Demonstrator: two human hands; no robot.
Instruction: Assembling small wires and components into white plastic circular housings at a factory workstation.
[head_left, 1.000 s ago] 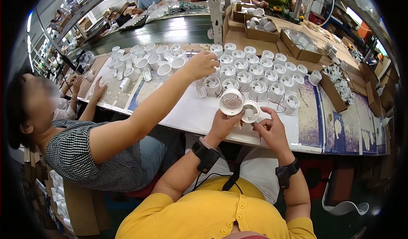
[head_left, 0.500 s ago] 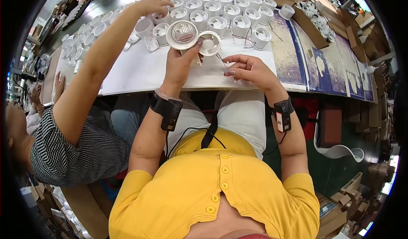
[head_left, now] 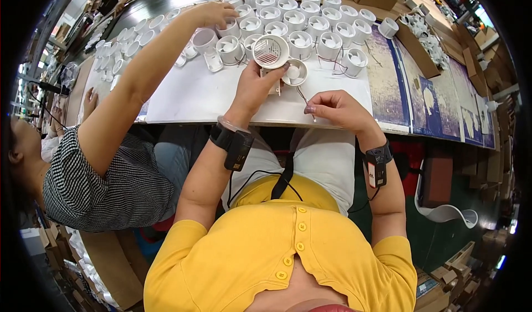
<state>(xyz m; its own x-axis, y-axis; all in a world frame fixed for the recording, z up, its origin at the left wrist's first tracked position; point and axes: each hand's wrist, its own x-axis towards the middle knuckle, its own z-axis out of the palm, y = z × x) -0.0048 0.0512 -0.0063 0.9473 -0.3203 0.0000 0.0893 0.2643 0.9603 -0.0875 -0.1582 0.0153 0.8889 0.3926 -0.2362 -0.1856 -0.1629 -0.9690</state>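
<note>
Above the near edge of the desk [head_left: 183, 98], around the middle of its length, a person's left hand [head_left: 256, 87] grasps a white grille cup [head_left: 271, 51], tilted so that its open mouth and slotted floor show. A smaller white fan cup [head_left: 296, 72] sits against its right side, by the tip of the thumb. Thin wires [head_left: 302, 95] trail from the fan cup down toward the near edge. The right hand [head_left: 335, 110] is beside them with its fingers curled and its fingertips at the wires; whether it pinches them or only touches them cannot be told.

Both cups look like light, stiff, smooth plastic, likely a little slippery but easily carried in one hand. The outer wall and rim of the grille cup seem the safest hold. The fan blades look thin and are better left untouched, and the wires look soft and weak at the joint, so a light grip partway along suits them better than a tug.

Toward the far edge stand rows of white cups [head_left: 300, 52] with fan blades inside. A co-worker's hand [head_left: 216, 15] reaches over their left end. Toward the right end, a cardboard box [head_left: 413, 51] holds loose white parts [head_left: 426, 37].
</note>
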